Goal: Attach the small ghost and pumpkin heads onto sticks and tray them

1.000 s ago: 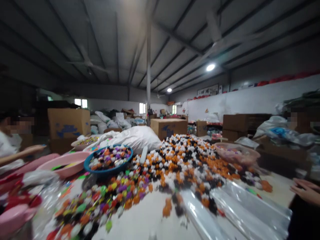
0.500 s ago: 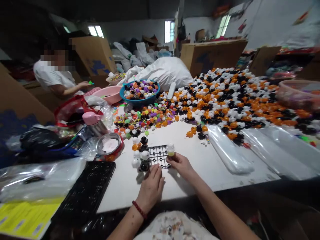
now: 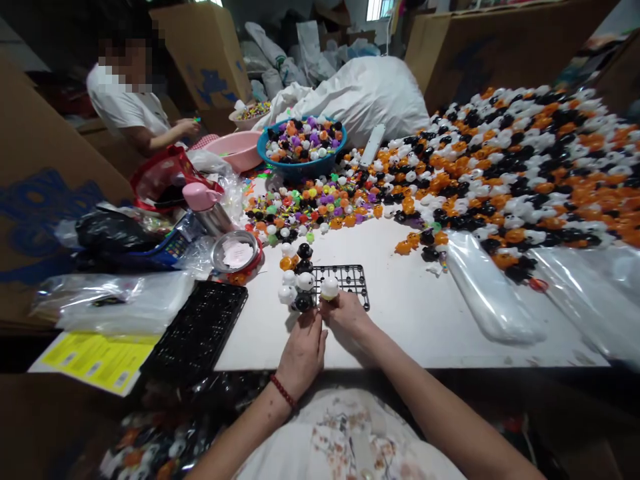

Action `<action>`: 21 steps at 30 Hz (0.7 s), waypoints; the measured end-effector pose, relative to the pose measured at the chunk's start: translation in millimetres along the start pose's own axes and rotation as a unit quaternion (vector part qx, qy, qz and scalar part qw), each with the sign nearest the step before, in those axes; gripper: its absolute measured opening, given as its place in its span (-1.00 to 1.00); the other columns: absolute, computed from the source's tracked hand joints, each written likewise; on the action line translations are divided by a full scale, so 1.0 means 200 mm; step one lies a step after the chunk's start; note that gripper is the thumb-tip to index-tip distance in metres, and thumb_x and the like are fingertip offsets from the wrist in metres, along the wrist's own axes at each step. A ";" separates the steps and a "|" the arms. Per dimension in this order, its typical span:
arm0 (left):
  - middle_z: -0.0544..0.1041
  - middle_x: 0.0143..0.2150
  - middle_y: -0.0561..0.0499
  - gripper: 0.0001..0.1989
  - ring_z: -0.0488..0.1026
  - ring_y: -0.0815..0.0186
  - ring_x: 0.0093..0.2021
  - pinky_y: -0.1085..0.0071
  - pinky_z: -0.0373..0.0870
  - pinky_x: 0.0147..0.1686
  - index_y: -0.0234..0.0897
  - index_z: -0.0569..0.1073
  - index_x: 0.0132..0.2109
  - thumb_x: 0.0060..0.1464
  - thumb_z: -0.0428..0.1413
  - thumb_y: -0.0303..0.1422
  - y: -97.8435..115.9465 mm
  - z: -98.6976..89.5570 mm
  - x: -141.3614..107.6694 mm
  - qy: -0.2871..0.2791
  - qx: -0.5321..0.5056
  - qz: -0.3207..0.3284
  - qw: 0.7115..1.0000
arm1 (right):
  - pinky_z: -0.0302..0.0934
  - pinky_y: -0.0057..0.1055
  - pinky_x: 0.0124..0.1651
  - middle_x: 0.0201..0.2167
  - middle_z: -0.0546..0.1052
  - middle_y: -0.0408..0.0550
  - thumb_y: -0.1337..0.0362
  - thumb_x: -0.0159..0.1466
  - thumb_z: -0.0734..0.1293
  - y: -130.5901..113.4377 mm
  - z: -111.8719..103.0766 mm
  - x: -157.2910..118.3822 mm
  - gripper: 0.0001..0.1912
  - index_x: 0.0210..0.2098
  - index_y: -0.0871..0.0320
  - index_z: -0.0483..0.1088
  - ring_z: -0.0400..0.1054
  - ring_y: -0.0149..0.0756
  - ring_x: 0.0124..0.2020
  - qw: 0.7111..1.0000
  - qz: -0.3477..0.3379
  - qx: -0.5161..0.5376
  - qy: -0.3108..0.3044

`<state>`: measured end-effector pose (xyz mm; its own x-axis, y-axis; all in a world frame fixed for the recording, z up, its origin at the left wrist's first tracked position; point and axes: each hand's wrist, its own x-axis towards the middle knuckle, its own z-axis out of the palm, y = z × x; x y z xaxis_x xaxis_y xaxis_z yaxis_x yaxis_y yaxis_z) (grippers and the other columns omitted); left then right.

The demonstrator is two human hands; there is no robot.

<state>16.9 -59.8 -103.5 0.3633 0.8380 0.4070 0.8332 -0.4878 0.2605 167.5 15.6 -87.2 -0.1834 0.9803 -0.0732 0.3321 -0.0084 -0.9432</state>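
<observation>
Black grid lies on the white surface at the centre of the frame, its left part hidden by a cluster of black, white and orange balls. The right hand grasps a white ball in its fingers over the grid, masking some squares; the left hand rests by the near edge, and whether its fingers grip anything cannot be told. A heap of orange, black and white pieces fills the upper right, clear plastic sleeves in front of it. A blue basin and a white sack stand at upper centre, behind scattered small coloured pieces. At left, a pink-topped flask, a round container and a black openwork panel crowd the surface, a person in white at upper left
</observation>
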 end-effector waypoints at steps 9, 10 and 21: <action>0.39 0.22 -0.29 -0.54 0.29 0.04 0.27 0.01 0.35 0.24 -0.42 0.22 0.30 0.30 -0.04 -0.45 0.01 -0.02 0.02 -0.024 -0.003 -0.009 1.000 | 0.13 -0.43 -0.28 -0.39 0.50 -0.08 0.36 0.20 0.31 -0.03 0.00 0.01 -0.92 -0.37 0.17 0.46 0.32 -0.32 -0.35 0.986 -0.077 -0.149 0.006; 0.38 0.23 -0.29 -0.55 0.29 0.04 0.27 0.01 0.34 0.25 -0.42 0.22 0.30 0.30 -0.04 -0.46 0.01 -0.02 0.03 -0.028 -0.005 -0.006 1.000 | 0.13 -0.43 -0.28 -0.39 0.50 -0.08 0.35 0.21 0.30 -0.03 0.00 0.01 -0.92 -0.38 0.17 0.45 0.31 -0.32 -0.35 0.985 -0.083 -0.153 0.005; 0.42 0.20 -0.31 -0.53 0.32 0.00 0.24 0.02 0.37 0.23 -0.49 0.24 0.28 0.26 0.01 -0.48 -0.01 -0.01 0.02 -0.018 0.026 0.022 0.999 | 0.14 -0.46 -0.34 -0.47 0.52 -0.13 0.41 0.15 0.32 -0.07 -0.07 0.03 -0.92 -0.45 0.18 0.45 0.35 -0.33 -0.40 0.997 -0.018 -0.062 -0.053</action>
<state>16.0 -56.3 -101.3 0.4138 0.8252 0.3844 0.8364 -0.5114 0.1974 174.7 24.0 -69.9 -0.2917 0.9532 -0.0793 0.4332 0.0577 -0.8995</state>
